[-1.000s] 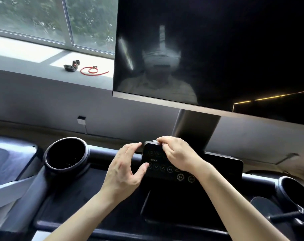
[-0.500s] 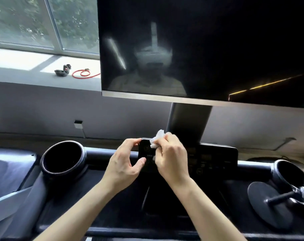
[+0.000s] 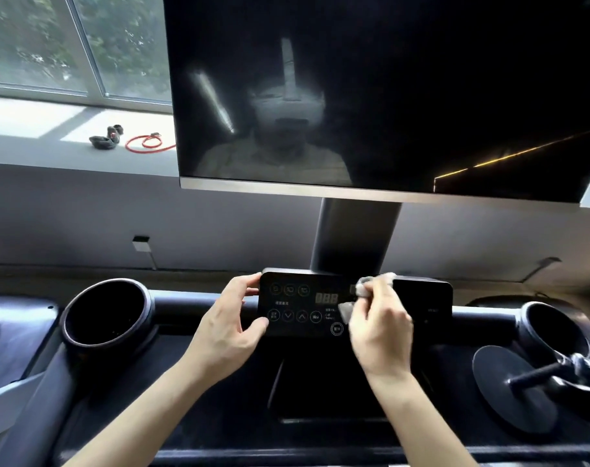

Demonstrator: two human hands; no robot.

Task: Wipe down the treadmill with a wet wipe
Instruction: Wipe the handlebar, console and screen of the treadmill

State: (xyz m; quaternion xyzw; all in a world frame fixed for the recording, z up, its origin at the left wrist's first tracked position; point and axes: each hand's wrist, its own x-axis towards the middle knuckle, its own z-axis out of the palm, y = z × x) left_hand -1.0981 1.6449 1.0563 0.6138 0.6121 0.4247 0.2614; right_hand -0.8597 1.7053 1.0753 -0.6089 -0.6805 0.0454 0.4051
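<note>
We see both bare forearms reaching forward to the flat black control panel (image 3: 320, 303). The left hand (image 3: 231, 326) clasps the panel's left edge, thumb below, fingers above. The right hand (image 3: 381, 326), blurred, seems to pinch a crumpled white wipe (image 3: 366, 288) against the panel's middle.

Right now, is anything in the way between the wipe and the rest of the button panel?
Nothing visible is. The right hand presses the wet wipe on the control panel near its middle. The left hand only grips the panel's left edge, off the buttons.
</note>
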